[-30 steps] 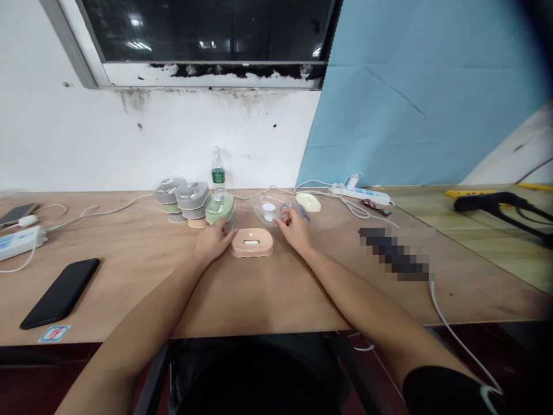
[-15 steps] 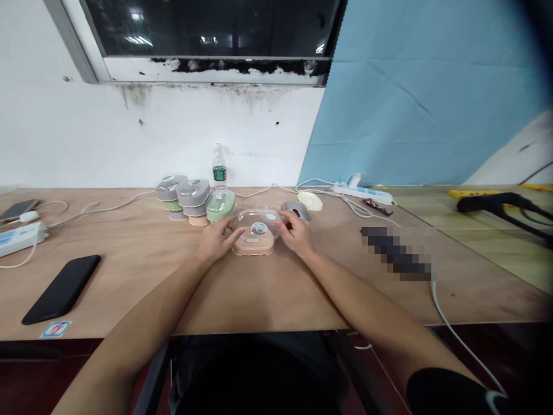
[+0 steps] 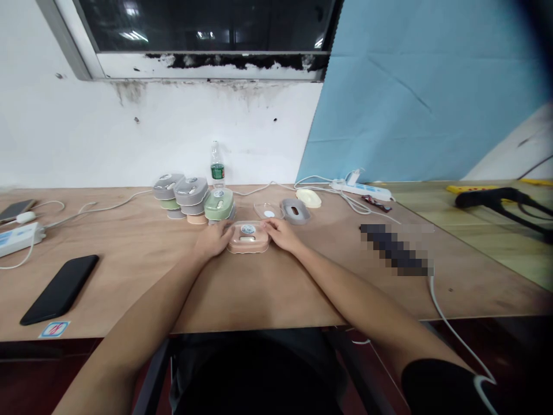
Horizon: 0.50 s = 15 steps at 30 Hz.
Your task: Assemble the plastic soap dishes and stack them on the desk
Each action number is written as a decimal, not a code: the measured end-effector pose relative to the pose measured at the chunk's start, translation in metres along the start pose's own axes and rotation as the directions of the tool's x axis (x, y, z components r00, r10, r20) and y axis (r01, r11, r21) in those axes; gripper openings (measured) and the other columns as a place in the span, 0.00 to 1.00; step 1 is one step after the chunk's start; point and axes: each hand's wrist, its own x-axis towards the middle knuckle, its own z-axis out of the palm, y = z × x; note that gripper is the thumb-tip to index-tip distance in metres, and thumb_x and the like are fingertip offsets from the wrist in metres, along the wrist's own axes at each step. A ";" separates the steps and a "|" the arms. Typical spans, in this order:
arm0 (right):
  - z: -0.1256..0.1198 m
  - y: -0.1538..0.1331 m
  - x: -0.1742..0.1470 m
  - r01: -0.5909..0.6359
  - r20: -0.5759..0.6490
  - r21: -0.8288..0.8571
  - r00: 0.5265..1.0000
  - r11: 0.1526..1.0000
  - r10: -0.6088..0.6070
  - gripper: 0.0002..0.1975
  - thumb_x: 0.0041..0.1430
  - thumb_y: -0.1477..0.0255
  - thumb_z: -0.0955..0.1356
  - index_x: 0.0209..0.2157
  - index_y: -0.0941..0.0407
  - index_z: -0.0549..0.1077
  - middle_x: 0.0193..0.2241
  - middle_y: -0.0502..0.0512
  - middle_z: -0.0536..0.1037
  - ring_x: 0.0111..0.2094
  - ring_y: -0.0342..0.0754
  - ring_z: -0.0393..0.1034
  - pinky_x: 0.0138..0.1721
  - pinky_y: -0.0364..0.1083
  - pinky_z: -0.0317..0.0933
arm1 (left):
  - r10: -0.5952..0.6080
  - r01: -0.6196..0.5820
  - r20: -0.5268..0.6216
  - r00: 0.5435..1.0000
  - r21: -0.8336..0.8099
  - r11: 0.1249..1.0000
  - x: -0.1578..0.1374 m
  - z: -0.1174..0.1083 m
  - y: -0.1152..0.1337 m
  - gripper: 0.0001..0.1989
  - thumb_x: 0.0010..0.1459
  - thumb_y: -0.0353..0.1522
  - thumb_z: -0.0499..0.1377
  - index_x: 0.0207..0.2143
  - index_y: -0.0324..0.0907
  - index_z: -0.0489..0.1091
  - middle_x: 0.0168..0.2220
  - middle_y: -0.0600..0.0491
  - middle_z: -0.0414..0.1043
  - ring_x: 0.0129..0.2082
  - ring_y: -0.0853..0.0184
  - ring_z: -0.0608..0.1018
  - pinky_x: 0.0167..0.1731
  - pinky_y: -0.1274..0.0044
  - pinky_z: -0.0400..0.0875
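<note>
Pink box (image 3: 248, 246) lies longways, level with the bench's (image 3: 263, 300) front edge, between left hand (image 3: 216, 237) and right hand (image 3: 280, 233), equally near, fingers holding both ends.

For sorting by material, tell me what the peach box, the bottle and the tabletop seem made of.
Peach box: probably smooth plastic, by its even colour and rounded corners.
Bottle: likely clear, glossy plastic; the wall shows through it.
Tabletop: apparently wood or wood-effect board, lightly satin, by its brown mottling.
</note>
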 end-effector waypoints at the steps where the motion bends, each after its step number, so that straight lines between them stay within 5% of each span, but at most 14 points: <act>1: 0.000 0.000 -0.001 0.011 0.016 0.002 1.000 1.000 -0.011 0.22 0.60 0.55 0.62 0.43 0.57 0.75 0.26 0.51 0.75 0.26 0.45 0.67 0.29 0.42 0.58 | 0.008 -0.008 0.010 1.000 -0.004 1.000 0.000 0.001 -0.002 0.21 0.64 0.41 0.46 0.53 0.44 0.68 0.46 0.48 0.76 0.46 0.58 0.76 0.45 0.70 0.69; 9: -0.002 -0.006 -0.001 0.018 0.060 -0.002 0.998 1.000 -0.018 0.22 0.61 0.57 0.62 0.46 0.57 0.74 0.32 0.53 0.78 0.30 0.45 0.69 0.32 0.43 0.60 | 0.057 -0.052 0.076 0.995 -0.070 0.996 0.005 0.004 -0.011 0.22 0.65 0.40 0.43 0.52 0.42 0.69 0.48 0.47 0.75 0.47 0.59 0.76 0.49 0.68 0.67; 15: -0.011 -0.007 -0.001 -0.045 0.138 0.037 0.990 0.998 0.040 0.21 0.62 0.59 0.61 0.48 0.58 0.74 0.24 0.50 0.75 0.21 0.41 0.65 0.24 0.41 0.58 | 0.070 -0.061 0.131 0.989 -0.070 0.996 0.002 0.000 -0.006 0.26 0.65 0.45 0.41 0.42 0.42 0.74 0.41 0.48 0.77 0.41 0.59 0.77 0.42 0.70 0.68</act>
